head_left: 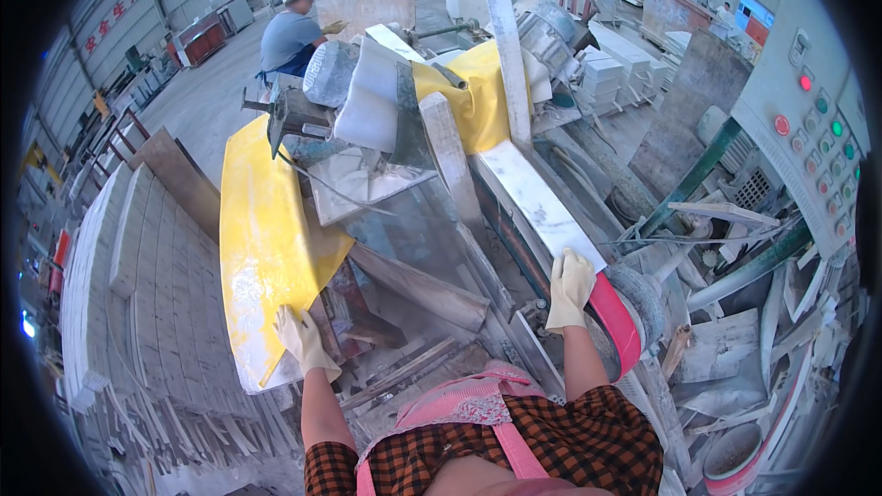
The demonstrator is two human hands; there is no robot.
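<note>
White marble is lying as a long narrow slab (537,207) on the bed of the stone saw (404,220), running away from the person toward the far end of the machine, and it is the landmark for everything else. At its near end the right hand (570,287), in a pale work glove, is resting flat with fingers together on the slab's end edge, pressing rather than gripping, just above a red band (617,326) curving around a grey roller (643,294). Left of the slab, across the wet grey bed, the left hand (301,338), also gloved, is lying open with fingers spread on the lower edge of the yellow guard (262,248), holding nothing. Beyond the slab's far end another person in a blue shirt (289,37) is working at a stone block. Right of the slab a grey control panel (813,129) with coloured buttons is standing. Judging from this, the slab is being steadied or fed along the bed; doing it well probably means keeping the right palm square on the end, pushing straight along the slab's length so it is not skewing, and keeping the left hand braced on the guard, well clear of the cutting area.
</note>
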